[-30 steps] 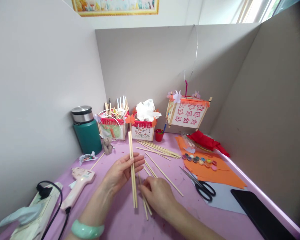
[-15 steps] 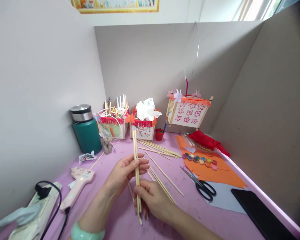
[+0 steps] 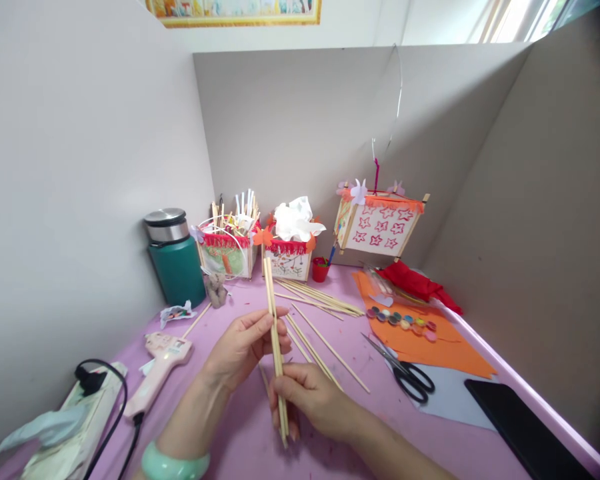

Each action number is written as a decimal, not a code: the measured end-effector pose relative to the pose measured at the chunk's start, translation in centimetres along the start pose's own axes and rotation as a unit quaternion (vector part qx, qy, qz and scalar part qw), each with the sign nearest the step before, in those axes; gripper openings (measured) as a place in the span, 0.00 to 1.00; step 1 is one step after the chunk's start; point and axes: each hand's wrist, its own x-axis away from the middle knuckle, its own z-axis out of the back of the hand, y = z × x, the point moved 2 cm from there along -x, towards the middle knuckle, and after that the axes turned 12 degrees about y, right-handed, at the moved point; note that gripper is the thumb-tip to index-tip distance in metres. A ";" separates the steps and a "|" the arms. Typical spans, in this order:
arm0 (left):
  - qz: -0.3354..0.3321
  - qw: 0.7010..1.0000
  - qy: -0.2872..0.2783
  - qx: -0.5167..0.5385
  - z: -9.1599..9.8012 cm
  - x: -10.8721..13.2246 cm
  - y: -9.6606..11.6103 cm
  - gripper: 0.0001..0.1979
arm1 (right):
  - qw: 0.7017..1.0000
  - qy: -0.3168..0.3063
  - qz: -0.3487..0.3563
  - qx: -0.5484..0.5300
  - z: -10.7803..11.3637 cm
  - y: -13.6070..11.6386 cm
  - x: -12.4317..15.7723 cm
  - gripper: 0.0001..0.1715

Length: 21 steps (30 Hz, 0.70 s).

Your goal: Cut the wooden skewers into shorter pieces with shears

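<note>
Both hands hold a small bundle of thin wooden sticks (image 3: 271, 293) upright over the purple table (image 3: 240, 440). My left hand (image 3: 240, 343) pinches the bundle at its middle with fingers closed round it; a pale green bangle sits on that wrist. My right hand (image 3: 313, 403) grips the bundle's lower end, fingers curled. More loose wooden sticks (image 3: 320, 300) lie on the table just behind and to the right of the hands.
A pink glue gun (image 3: 157, 367) and a power strip (image 3: 75, 420) lie at the left, with a green flask (image 3: 175, 257) behind. Two decorated boxes (image 3: 227, 250) and a paper lantern (image 3: 377, 223) stand at the back. Scissors (image 3: 405, 373), paint pots (image 3: 400, 320), orange paper (image 3: 430, 347) and a black tablet (image 3: 525, 430) lie at the right.
My right hand left the sticks on the table and closed on the lower end of the bundle. The bundle tilted slightly and shifted right.
</note>
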 end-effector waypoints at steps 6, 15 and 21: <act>-0.018 0.999 0.027 -0.020 0.0 -0.1 0.0 0.12 | 0.999 0.033 0.009 0.006 0.2 -0.1 -0.2 0.21; 0.003 0.990 0.138 -0.012 1.1 -1.2 -0.2 0.08 | 0.997 0.005 -0.042 -0.057 0.5 -0.3 -0.2 0.25; 0.013 0.983 0.182 -0.002 1.9 -1.7 -0.3 0.07 | 0.993 -0.020 -0.100 -0.065 0.5 -0.2 0.2 0.23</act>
